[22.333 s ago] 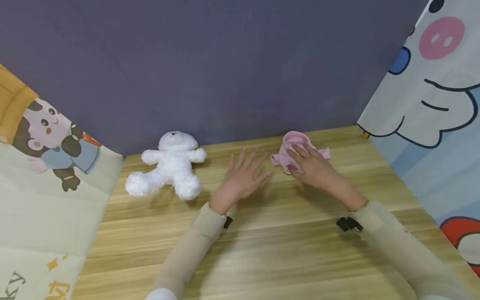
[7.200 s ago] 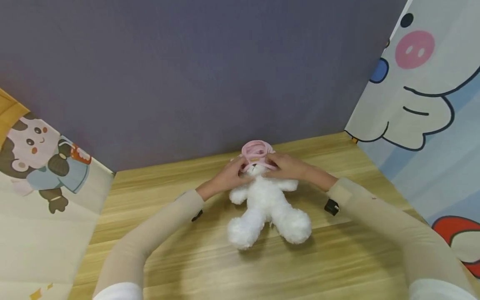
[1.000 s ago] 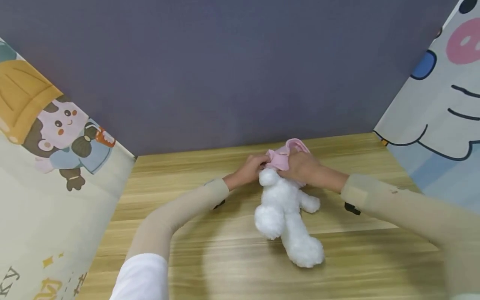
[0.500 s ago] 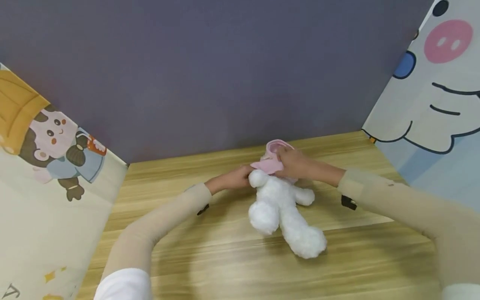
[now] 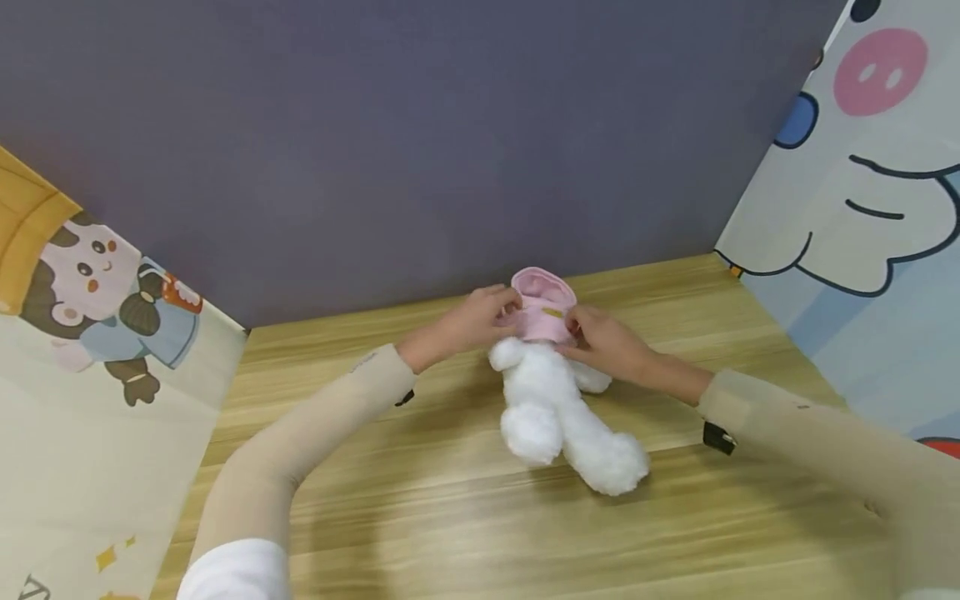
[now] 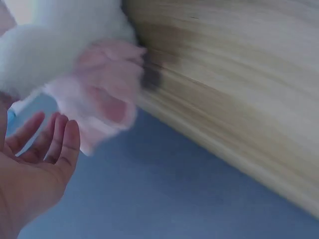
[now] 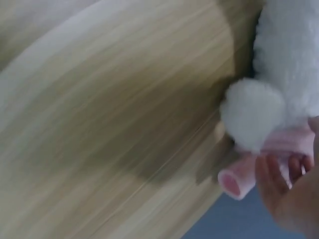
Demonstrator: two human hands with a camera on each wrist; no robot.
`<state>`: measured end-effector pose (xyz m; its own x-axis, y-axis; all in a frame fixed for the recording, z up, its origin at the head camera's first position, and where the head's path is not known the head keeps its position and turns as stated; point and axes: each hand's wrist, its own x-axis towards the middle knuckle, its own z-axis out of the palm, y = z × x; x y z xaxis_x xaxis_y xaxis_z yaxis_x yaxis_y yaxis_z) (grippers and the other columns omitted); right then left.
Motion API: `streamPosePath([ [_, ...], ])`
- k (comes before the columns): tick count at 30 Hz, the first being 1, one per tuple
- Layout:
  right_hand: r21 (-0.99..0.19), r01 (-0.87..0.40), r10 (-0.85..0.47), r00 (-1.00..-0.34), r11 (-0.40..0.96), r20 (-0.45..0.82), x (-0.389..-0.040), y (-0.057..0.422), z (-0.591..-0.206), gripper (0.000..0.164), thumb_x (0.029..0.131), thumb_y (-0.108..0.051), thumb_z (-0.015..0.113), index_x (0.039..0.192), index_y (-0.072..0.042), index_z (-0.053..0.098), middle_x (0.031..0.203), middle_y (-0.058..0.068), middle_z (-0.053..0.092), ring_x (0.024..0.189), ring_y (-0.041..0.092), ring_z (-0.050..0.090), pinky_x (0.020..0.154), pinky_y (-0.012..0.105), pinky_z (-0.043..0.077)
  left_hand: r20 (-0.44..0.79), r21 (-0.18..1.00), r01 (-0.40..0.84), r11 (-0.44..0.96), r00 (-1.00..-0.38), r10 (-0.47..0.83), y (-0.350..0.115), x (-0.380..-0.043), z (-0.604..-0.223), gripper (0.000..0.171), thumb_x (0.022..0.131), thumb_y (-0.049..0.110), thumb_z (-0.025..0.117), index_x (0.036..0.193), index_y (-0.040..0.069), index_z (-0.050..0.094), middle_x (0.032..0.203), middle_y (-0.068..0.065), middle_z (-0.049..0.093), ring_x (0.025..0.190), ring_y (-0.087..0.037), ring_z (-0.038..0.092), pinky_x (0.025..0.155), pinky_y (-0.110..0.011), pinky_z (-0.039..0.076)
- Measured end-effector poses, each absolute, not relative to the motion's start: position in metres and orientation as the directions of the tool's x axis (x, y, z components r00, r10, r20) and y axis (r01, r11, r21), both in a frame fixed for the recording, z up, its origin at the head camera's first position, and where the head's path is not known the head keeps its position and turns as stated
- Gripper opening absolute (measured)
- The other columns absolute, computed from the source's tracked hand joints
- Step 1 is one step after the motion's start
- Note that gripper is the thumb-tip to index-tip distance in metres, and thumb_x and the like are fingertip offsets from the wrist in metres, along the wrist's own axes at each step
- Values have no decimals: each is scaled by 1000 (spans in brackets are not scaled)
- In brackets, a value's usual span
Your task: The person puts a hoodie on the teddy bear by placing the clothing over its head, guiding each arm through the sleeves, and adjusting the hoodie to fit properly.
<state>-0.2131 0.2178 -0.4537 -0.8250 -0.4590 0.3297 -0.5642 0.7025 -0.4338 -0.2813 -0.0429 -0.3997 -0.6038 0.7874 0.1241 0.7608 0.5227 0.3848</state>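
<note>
A white plush bear lies on its back, legs toward the person. A small pink doll shirt covers its head, with the wide opening and a yellow label facing up. The left hand is at the shirt's left side; in the left wrist view its loosely bent fingers stand just beside the cloth, with nothing between them. On the other side the right hand pinches the shirt's right edge between thumb and fingers. A pink sleeve sticks out beside the bear's paw in the right wrist view.
The wooden tabletop ends at a dark grey-blue back panel close behind the shirt. Cartoon-printed cloth walls stand at the left and right.
Bear and shirt lay apart at first; now the shirt is over the bear's head. In the last second both hands shifted to the shirt's sides, the left letting go, and the label turned up.
</note>
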Motion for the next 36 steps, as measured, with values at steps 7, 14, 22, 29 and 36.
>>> streamPosePath([
  [7,-270,-420,-355,-899,867,259,-220,192,-446,32,95,-35,70,92,-9,51,66,2,50,51,15,46,43,30,36,74,94,841,532,-539,839,-14,-270,-400,26,93,17,74,109,3,59,102,-9,60,81,-20,59,69,-34,53],
  [14,-159,-349,-313,-925,924,214,-233,175,-447,34,92,-34,67,98,-8,45,60,2,54,51,24,55,42,42,42,202,282,880,383,-445,873,-21,-267,-427,12,93,-3,61,104,-1,65,98,-10,67,83,-18,61,76,-29,52],
  [22,-182,-420,-392,-904,889,172,-236,174,-442,45,90,-38,76,114,-11,49,87,10,66,78,34,67,51,50,51,214,374,845,382,-480,851,-34,-270,-450,13,87,2,64,98,2,58,86,-5,57,77,-14,50,70,-25,44],
  [29,-109,-600,-562,-788,793,252,-243,185,-445,51,90,-26,77,131,-7,55,126,14,56,109,34,60,66,47,59,204,337,860,383,-464,862,-42,-266,-452,15,91,2,66,105,2,62,99,-9,65,87,-18,59,79,-28,50],
  [36,-38,-646,-592,-720,763,363,-241,181,-446,24,91,-27,77,91,-10,60,85,4,61,71,24,59,51,40,50,189,372,838,398,-489,852,-51,-263,-450,16,97,7,62,112,2,63,103,-9,66,86,-15,58,78,-26,50],
])
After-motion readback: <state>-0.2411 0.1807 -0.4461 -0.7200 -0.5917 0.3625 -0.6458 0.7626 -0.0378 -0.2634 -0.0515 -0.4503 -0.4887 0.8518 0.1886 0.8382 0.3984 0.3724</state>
